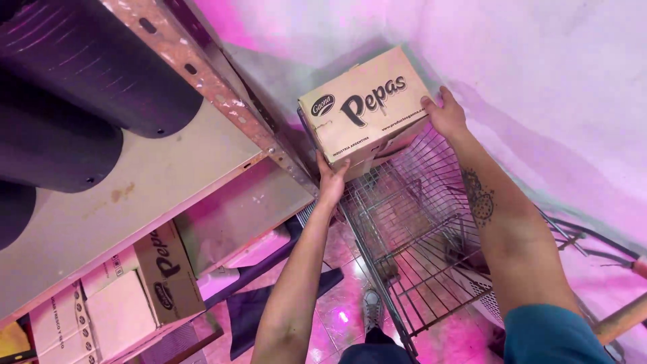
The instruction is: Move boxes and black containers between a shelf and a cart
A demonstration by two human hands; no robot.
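Head cam, looking down: I hold a tan rectangular cardboard box with dark lettering (364,106) in both hands, above the far end of a grey wire shopping cart (411,229), which stands against a pale wall (539,81). My left hand (331,180) is under the box's near bottom corner, fingers curled up against the underside and palm taking the weight. My right hand (445,114) is pressed flat on the far short side, fingers spread, thumb on the edge. Neither hand wraps round; the box is pinched betw. palms only, tilted, and clear of the cart's basket as far as I can tell.

To the left, a metal shelf unit w/ chipped upright (222,87) carries dark rolled material (81,74) on top; on the lower shelf sit more tan cardboard boxes (145,283) of the same sort. Tiled floor (337,317) and my shoe (371,307) show below.

Risk, my judgement: grip is by pressure alone, so if the left palm slides off that corner the box could tip and drop onto the cart's rim or thru to the floor. The shelf upright is near the box's left edge; a swing that way could knock it.
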